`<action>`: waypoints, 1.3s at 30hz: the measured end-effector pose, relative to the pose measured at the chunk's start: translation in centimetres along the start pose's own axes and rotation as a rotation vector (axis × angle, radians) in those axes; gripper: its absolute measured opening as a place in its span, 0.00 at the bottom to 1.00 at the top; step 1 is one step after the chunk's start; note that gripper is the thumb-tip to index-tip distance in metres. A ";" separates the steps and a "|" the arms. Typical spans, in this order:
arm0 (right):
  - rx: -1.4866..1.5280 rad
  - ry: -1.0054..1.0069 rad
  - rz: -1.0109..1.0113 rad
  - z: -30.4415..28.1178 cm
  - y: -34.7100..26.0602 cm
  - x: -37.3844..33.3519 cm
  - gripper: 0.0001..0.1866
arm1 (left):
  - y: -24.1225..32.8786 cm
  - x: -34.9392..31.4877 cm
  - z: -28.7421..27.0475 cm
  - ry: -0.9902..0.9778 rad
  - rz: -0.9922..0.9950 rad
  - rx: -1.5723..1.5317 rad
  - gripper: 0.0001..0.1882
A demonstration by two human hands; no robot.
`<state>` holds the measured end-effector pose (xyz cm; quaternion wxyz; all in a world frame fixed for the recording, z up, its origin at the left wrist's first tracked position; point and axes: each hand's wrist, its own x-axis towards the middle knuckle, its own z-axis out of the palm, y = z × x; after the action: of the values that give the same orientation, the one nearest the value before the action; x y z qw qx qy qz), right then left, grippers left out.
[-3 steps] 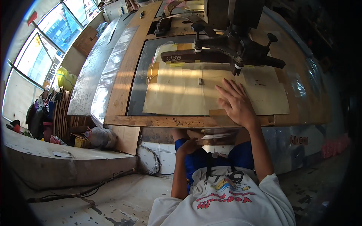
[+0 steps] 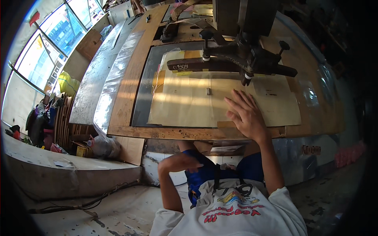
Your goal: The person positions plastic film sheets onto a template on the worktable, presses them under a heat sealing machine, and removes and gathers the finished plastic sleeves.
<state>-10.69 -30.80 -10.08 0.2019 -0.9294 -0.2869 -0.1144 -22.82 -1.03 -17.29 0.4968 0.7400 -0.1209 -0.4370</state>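
Observation:
My right hand (image 2: 249, 116) lies on the pale yellow sheet (image 2: 185, 110), open, with its fingers spread and pointing away from me. A small grey metal block (image 2: 208, 91) sits on the sheet, left of my fingertips. Just beyond them hangs the dark machine head (image 2: 248, 47), with screw knobs and a long dark bar (image 2: 204, 65) across the sheet. My left hand (image 2: 183, 162) is over my lap, below the table's front edge. Its fingers stretch to the right, somewhat blurred, and nothing shows in them.
The wooden table frame (image 2: 189, 133) surrounds a dark plate (image 2: 142, 106) under the sheet. Clear plastic (image 2: 112, 84) covers the table's left side. Another person's hand (image 2: 177, 12) is at the far edge. Stacked boards (image 2: 65, 118) and a plastic bag (image 2: 104, 147) stand at left.
My left hand has moved left and down over my lap, its elbow swinging outward. My right hand stays on the sheet. The whole view has shifted slightly.

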 end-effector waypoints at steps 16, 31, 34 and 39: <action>0.219 -0.040 0.027 -1.1 -1.2 1.0 0.21 | 14.3 12.0 -33.3 0.687 0.860 0.983 0.20; 0.187 -0.185 0.082 -1.4 -1.5 2.9 0.31 | 12.8 17.4 -32.6 0.543 0.726 1.376 0.26; 0.164 -0.197 0.086 -1.4 -1.5 2.8 0.33 | 13.0 17.9 -33.0 0.555 0.814 1.360 0.26; 0.088 -0.240 0.028 -1.4 -1.3 2.7 0.43 | 13.3 16.8 -32.6 0.517 0.678 1.323 0.28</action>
<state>-9.40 -29.10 -7.49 0.2081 -0.9306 -0.3008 0.0133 15.52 2.81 -10.89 0.0715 0.8830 -0.4556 0.0874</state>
